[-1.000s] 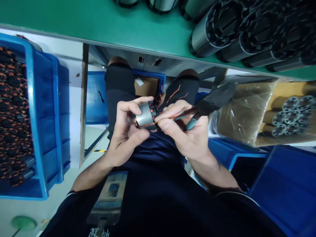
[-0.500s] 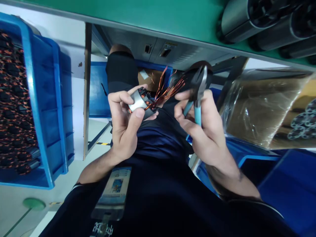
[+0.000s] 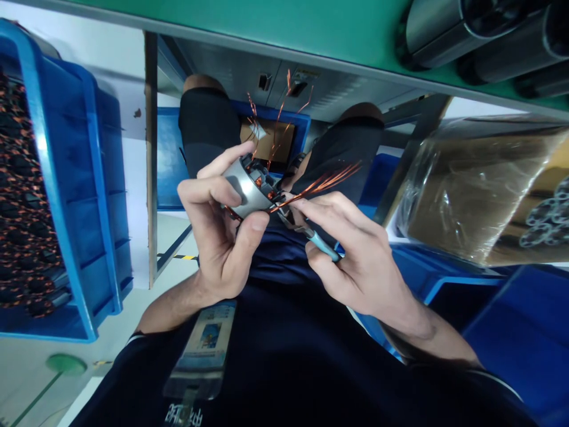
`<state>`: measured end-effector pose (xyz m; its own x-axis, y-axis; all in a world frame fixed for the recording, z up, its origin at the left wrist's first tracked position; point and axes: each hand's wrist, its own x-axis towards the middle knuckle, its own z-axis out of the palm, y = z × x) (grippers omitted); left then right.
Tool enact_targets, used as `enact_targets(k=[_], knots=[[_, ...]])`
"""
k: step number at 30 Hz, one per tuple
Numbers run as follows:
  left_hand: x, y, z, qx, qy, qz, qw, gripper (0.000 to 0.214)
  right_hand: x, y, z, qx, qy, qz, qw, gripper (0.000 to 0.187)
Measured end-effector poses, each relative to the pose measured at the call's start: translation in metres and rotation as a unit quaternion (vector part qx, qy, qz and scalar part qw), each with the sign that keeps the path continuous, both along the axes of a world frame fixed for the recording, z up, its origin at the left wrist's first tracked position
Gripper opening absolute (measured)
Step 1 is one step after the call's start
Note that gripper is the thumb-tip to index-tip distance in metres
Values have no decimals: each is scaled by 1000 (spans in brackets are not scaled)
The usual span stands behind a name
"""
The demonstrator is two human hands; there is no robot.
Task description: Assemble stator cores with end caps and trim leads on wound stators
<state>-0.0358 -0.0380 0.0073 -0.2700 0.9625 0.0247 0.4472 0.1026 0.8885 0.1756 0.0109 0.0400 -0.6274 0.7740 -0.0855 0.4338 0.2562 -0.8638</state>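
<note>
Between the fingers and thumb of my left hand (image 3: pixel 217 231) is a motor stator (image 3: pixel 243 188), a silver metal ring with black slots and copper windings inside. Long copper wires (image 3: pixel 326 181) stick out of it, one bundle to the right and several strands upward. My right hand (image 3: pixel 355 249) is wrapped round diagonal cutters (image 3: pixel 323 244) with light blue handles; the jaws lie beside the stator's right rim, under the wire bundle. Its index finger touches that bundle. Whether the jaws grip a wire is hidden.
A blue crate (image 3: pixel 84 207) of wound stators stands at the left. Above is a green tabletop (image 3: pixel 267 24) with metal cylinders (image 3: pixel 438 29) on it. At the right lies a plastic-wrapped box (image 3: pixel 471 196) over blue bins (image 3: pixel 511 332). A cardboard box (image 3: pixel 271 142) is between my knees.
My right hand has brought the cutters left and down to the stator, their jaws swinging from upward to leftward. The copper wires have spread into separate groups.
</note>
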Motion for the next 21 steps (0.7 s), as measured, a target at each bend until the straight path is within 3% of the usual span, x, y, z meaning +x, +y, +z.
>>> enact_targets(k=[3,6,13,18,21], knots=[[0,-1,0,-9,33,2,999,44,2,1,-1,-7,13,5,1000,67],[0,-2,-3,19,14,-2,1000,38,4,1,0,-12,20,1,1000,69],[-4,-5,-1,5,-23,-37,999,32,7,-3,1,-2,13,-11,1000,77],[-4,-7,-5,-1,-10,-36,999,33,6,-3,-3,13,14,-14,1000,73],[-1,-7,-10,14,-46,-31,998,34,2,-3,-9,36,6,-32,999,61]])
